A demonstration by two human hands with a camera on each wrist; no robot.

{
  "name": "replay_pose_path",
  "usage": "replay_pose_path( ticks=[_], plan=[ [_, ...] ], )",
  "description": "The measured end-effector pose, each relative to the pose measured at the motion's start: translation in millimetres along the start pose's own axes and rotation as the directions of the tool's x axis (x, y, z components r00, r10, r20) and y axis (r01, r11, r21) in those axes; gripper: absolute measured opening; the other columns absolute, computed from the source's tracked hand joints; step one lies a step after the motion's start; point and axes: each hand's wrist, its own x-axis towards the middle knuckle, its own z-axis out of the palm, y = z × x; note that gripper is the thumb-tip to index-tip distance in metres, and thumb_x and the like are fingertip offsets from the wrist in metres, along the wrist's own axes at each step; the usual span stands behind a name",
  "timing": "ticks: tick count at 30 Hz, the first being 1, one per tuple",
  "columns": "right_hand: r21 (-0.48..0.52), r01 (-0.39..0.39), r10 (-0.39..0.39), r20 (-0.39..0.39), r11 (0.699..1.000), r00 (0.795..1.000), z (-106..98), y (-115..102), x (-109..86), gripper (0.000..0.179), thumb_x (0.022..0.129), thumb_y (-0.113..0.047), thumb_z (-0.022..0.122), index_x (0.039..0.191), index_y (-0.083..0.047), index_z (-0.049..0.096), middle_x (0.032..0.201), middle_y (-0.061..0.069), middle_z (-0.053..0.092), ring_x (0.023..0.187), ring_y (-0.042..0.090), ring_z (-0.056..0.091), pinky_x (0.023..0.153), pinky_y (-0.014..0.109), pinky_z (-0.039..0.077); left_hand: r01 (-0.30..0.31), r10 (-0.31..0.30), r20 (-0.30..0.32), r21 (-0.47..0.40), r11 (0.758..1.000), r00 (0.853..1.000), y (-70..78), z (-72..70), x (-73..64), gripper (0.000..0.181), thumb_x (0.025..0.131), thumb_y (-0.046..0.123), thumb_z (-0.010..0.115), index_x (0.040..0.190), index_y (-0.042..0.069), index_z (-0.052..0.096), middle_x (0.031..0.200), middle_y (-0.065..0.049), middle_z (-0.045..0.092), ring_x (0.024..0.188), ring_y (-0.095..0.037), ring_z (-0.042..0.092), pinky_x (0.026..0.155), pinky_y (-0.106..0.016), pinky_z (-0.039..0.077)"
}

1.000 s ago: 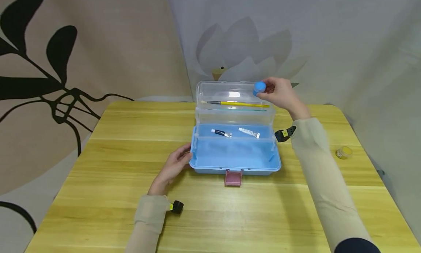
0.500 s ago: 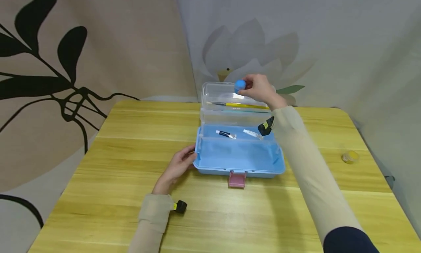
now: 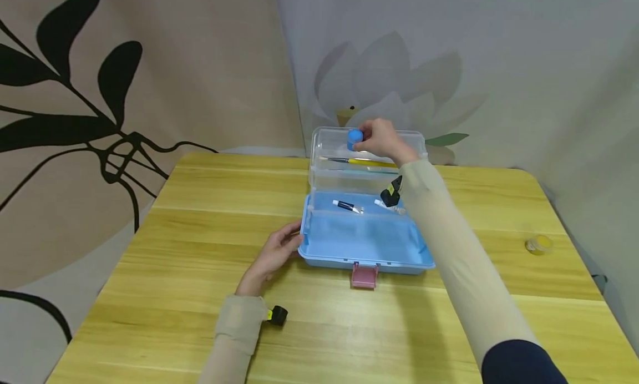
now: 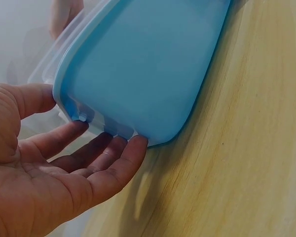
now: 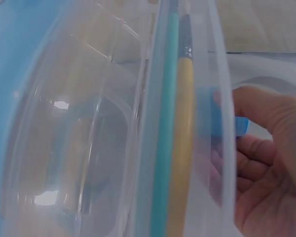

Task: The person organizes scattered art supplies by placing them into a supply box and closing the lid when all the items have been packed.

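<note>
While the right hand [image 3: 381, 138] pinches the blue jar [image 3: 355, 138] between thumb and fingers at the clear lid [image 3: 326, 178] behind the blue box [image 3: 359, 237], contact with lid unclear, the left hand [image 3: 273, 253] has half-curled fingers and thumb gripping the box's left end. Dark tube [image 3: 348, 207] and partly hidden white tube [image 3: 388, 207] lie toward the box's back; yellow paintbrush [image 3: 371, 162] in the lid, yellow jar [image 3: 539, 244] on the table [image 3: 150, 289] well right of the box.

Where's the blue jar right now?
In the head view, the blue jar is pinched in the right hand, slightly right of centre, by the top edge of the clear lid and above the yellow brush in the picture.
</note>
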Motion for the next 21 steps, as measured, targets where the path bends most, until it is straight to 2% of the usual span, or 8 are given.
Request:
replay_pose_path(
  ticks=[9, 21],
  plan=[
    [0.027, -0.025, 0.024, 0.019, 0.999, 1.0, 1.5, 2.9, 2.1, 0.033, 0.086, -0.01, 0.067, 0.113, 0.007, 0.06, 0.106, 0.021, 0.062, 0.09, 0.029, 0.055, 0.087, 0.039, 0.049, -0.002, 0.002, 0.0, -0.006, 1.0, 1.0, 1.0, 0.6, 0.3, 0.045, 0.098, 0.005, 0.045, 0.14, -0.007, 0.034, 0.135, -0.028, 0.043, 0.115, -0.034, 0.052, 0.087, -0.041, 0.05],
    [0.067, -0.049, 0.048, 0.019, 0.997, 0.999, 2.0, 5.1, 0.4, 0.04, 0.088, -0.01, 0.065, 0.122, 0.007, 0.056, 0.112, 0.022, 0.06, 0.097, 0.03, 0.057, 0.089, 0.039, 0.048, -0.005, 0.005, 0.009, -0.004, 1.0, 1.0, 1.4, -0.7, 0.8, 0.046, 0.099, 0.006, 0.045, 0.141, -0.007, 0.033, 0.135, -0.028, 0.042, 0.116, -0.034, 0.05, 0.088, -0.041, 0.05]
  ],
)
